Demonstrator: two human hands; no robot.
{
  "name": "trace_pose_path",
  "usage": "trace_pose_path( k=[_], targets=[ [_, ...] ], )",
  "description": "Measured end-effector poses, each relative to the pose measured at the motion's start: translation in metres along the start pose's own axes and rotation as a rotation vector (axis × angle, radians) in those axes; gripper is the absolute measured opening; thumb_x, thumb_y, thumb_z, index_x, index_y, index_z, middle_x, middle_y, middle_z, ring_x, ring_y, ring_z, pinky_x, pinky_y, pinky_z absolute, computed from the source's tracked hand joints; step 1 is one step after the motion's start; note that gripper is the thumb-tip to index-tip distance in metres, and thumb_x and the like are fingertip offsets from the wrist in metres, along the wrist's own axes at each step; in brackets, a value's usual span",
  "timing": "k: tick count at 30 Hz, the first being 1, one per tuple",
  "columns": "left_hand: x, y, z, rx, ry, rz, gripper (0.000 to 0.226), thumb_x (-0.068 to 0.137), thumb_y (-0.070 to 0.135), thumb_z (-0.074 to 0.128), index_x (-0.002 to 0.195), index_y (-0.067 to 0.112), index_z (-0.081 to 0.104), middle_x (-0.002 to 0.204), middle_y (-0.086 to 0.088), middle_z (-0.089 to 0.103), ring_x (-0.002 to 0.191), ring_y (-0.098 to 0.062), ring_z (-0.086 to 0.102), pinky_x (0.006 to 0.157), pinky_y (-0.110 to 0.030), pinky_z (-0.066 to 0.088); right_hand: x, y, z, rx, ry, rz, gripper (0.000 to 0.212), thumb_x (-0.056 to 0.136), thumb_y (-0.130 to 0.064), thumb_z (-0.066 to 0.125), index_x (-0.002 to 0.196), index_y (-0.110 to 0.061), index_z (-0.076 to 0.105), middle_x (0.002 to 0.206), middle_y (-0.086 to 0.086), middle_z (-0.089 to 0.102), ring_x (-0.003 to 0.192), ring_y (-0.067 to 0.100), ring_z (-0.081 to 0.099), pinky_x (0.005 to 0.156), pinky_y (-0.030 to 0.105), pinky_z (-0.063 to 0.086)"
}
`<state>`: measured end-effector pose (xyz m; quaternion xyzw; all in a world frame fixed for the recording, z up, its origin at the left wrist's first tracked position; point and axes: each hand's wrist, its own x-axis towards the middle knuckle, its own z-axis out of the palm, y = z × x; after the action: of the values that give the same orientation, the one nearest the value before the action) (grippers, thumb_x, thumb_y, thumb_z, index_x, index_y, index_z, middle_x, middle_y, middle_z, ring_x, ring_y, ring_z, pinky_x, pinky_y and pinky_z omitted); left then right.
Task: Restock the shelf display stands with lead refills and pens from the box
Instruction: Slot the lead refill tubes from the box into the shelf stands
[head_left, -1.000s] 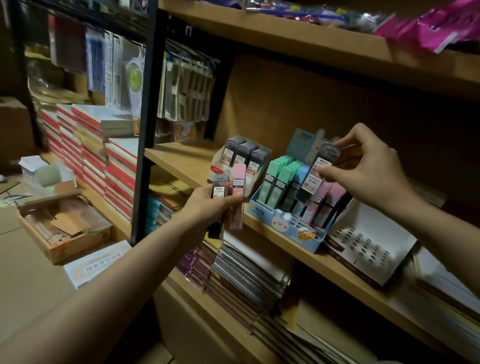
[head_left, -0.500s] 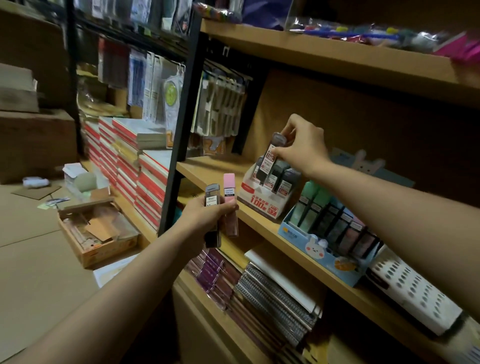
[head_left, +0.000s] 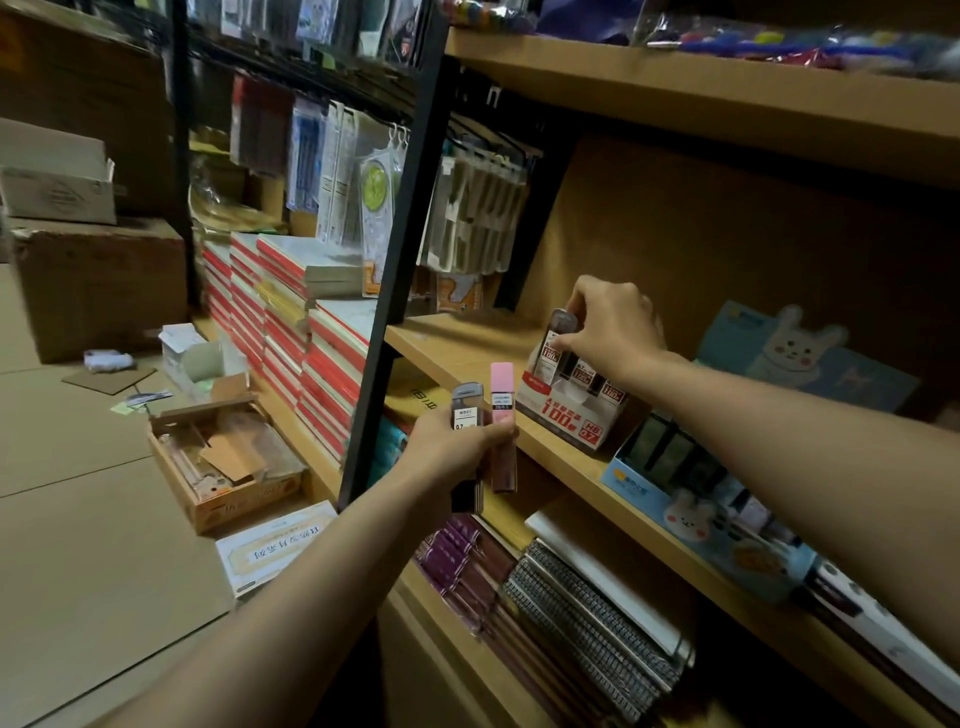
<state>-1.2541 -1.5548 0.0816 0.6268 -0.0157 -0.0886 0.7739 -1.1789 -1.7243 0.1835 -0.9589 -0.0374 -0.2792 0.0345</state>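
Observation:
My right hand (head_left: 613, 325) pinches a dark lead refill case (head_left: 557, 345) at the back left slot of the red and white display stand (head_left: 571, 410) on the wooden shelf. Other dark cases stand in that stand. My left hand (head_left: 452, 457) grips two cases upright in front of the shelf edge: a grey 0.7 lead refill case (head_left: 465, 408) and a pink lead refill case (head_left: 502, 395). To the right stands a blue bunny display stand (head_left: 691, 512) with several cases in it.
A black shelf post (head_left: 395, 291) rises left of my left hand. Spiral notebooks (head_left: 587, 618) fill the shelf below. On the floor lie an open cardboard box (head_left: 223, 462), a white flat box (head_left: 270, 545) and large cartons (head_left: 93, 280). Red notebook stacks (head_left: 291, 332) sit further left.
My right hand carried the dark case from the blue stand leftward to the red and white stand and lowered it toward a slot. My left hand kept holding its two cases.

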Motion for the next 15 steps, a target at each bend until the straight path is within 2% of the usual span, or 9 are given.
trace_pose_path(
  k=[3, 5, 7, 9, 10, 12, 13, 15],
  targets=[
    [0.0, 0.0, 0.003, 0.014, -0.005, 0.017, 0.015, 0.088, 0.021, 0.069, 0.099, 0.012, 0.066, 0.074, 0.004, 0.065, 0.05, 0.001, 0.06, 0.044, -0.013, 0.043, -0.003, 0.001, 0.001, -0.136, 0.017, -0.054, 0.027, 0.079, -0.037, 0.078, 0.087, -0.021, 0.058, 0.093, 0.0, 0.061, 0.089, 0.021, 0.059, 0.072, 0.037, 0.052],
    [0.0, 0.001, 0.004, 0.04, -0.011, 0.034, 0.016, 0.088, 0.022, 0.069, 0.099, 0.011, 0.067, 0.076, 0.002, 0.066, 0.051, 0.001, 0.061, 0.046, -0.015, 0.044, -0.004, 0.001, -0.002, -0.179, 0.014, -0.083, 0.026, 0.082, -0.04, 0.074, 0.093, -0.019, 0.064, 0.101, 0.001, 0.056, 0.095, 0.02, 0.056, 0.076, 0.036, 0.051],
    [0.0, 0.002, 0.004, 0.066, -0.008, 0.048, 0.019, 0.088, 0.024, 0.069, 0.101, 0.011, 0.067, 0.081, 0.0, 0.067, 0.059, -0.003, 0.061, 0.052, -0.017, 0.044, -0.005, 0.001, -0.01, -0.08, 0.054, -0.08, 0.025, 0.087, -0.038, 0.069, 0.102, -0.017, 0.068, 0.106, 0.001, 0.054, 0.096, 0.018, 0.055, 0.079, 0.034, 0.05],
    [0.0, 0.002, 0.003, 0.072, -0.011, 0.081, 0.017, 0.088, 0.024, 0.069, 0.1, 0.013, 0.067, 0.082, 0.0, 0.067, 0.06, -0.001, 0.061, 0.052, -0.016, 0.044, -0.009, -0.003, -0.021, 0.14, 0.055, -0.083, 0.02, 0.092, -0.033, 0.065, 0.105, -0.018, 0.069, 0.104, -0.002, 0.06, 0.088, 0.009, 0.057, 0.073, 0.02, 0.046],
    [-0.001, 0.002, 0.003, 0.084, -0.02, 0.107, 0.015, 0.088, 0.024, 0.069, 0.099, 0.013, 0.067, 0.081, 0.0, 0.068, 0.059, 0.0, 0.061, 0.052, -0.016, 0.044, -0.013, -0.006, -0.026, 0.23, -0.02, -0.097, 0.019, 0.092, -0.032, 0.064, 0.106, -0.02, 0.069, 0.1, -0.006, 0.063, 0.082, 0.0, 0.058, 0.067, 0.012, 0.043],
    [-0.003, 0.002, 0.005, 0.109, -0.049, 0.154, 0.015, 0.088, 0.023, 0.068, 0.099, 0.013, 0.065, 0.083, -0.001, 0.068, 0.06, 0.001, 0.062, 0.052, -0.014, 0.045, -0.027, -0.012, -0.032, 0.316, -0.272, -0.147, 0.024, 0.091, -0.037, 0.064, 0.112, -0.026, 0.067, 0.093, -0.017, 0.065, 0.075, -0.008, 0.06, 0.058, 0.008, 0.044],
    [-0.004, 0.002, 0.006, 0.114, -0.062, 0.169, 0.016, 0.088, 0.022, 0.068, 0.1, 0.013, 0.065, 0.084, -0.001, 0.068, 0.06, 0.002, 0.063, 0.052, -0.013, 0.046, -0.035, -0.015, -0.033, 0.338, -0.372, -0.161, 0.028, 0.09, -0.039, 0.065, 0.115, -0.027, 0.065, 0.092, -0.017, 0.065, 0.074, -0.008, 0.061, 0.059, 0.009, 0.048],
    [-0.006, 0.003, 0.01, 0.118, -0.08, 0.183, 0.019, 0.088, 0.022, 0.069, 0.104, 0.014, 0.063, 0.088, 0.0, 0.069, 0.068, 0.001, 0.066, 0.053, -0.013, 0.047, -0.046, -0.016, -0.03, 0.378, -0.423, -0.162, 0.031, 0.088, -0.036, 0.068, 0.117, -0.025, 0.065, 0.097, -0.012, 0.067, 0.08, -0.004, 0.064, 0.066, 0.015, 0.054]
  ],
)
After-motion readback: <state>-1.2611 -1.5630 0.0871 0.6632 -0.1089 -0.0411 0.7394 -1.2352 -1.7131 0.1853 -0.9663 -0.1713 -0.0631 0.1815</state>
